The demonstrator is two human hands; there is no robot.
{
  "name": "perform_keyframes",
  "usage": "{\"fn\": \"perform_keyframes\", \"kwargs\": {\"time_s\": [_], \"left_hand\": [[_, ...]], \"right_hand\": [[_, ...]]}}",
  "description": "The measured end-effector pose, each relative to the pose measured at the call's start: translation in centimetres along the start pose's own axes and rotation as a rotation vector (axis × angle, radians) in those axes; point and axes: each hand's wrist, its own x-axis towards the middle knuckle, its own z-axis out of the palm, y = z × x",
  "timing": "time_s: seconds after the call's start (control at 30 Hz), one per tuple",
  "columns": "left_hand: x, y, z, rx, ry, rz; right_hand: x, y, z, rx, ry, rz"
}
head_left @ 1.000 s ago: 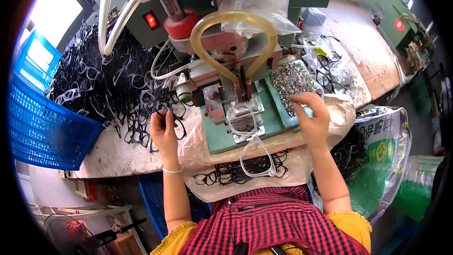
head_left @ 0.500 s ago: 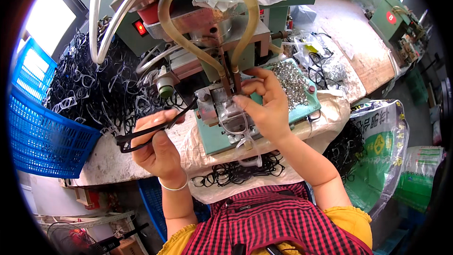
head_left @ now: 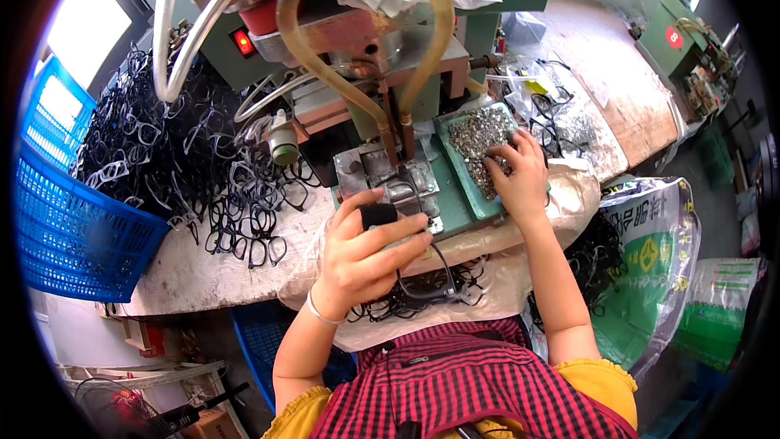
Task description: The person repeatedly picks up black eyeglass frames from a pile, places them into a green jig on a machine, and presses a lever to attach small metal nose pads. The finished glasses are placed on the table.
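My left hand (head_left: 366,256) grips a black eyeglass frame (head_left: 445,272) at the metal fixture under the machine's two copper-coloured electrodes (head_left: 398,142). One rim of the frame lies at the fixture, and the other hangs toward me. A black band or sleeve (head_left: 379,215) shows by my left fingers. My right hand (head_left: 524,175) reaches into a green tray (head_left: 481,210) of small metal parts (head_left: 479,138). Its fingers are curled with the tips among the parts, and what they pinch is too small to make out.
A large heap of dark eyeglass frames (head_left: 162,146) covers the bench's left side beside a blue basket (head_left: 81,228). More frames (head_left: 390,305) lie at the front edge. Looped hoses (head_left: 445,24) hang above the fixture. A printed sack (head_left: 650,268) stands at the right.
My left hand has moved right to the fixture, bringing the black frame. The clear frame has left the fixture. My right hand has moved from the fixture to the tray of metal parts.
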Motion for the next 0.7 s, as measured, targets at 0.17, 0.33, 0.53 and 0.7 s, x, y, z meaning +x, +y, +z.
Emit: {"fn": "perform_keyframes", "kwargs": {"time_s": [0.17, 0.33, 0.53, 0.7], "left_hand": [[0.2, 0.1, 0.4, -0.020, 0.044, -0.009], [0.4, 0.4, 0.3, -0.013, 0.014, -0.013], [-6.3, 3.0, -1.6, 0.180, 0.070, -0.220], [-13.2, 1.1, -7.7, 0.466, 0.776, -0.811]], "right_hand": [[1.0, -1.2, 0.8, 0.081, 0.097, -0.050], [4.9, -4.7, 4.5, 0.064, -0.057, -0.199], [2.7, -2.5, 3.9, -0.101, 0.012, -0.192], [-1.2, 2.5, -0.6, 0.963, 0.197, 0.584]]}}
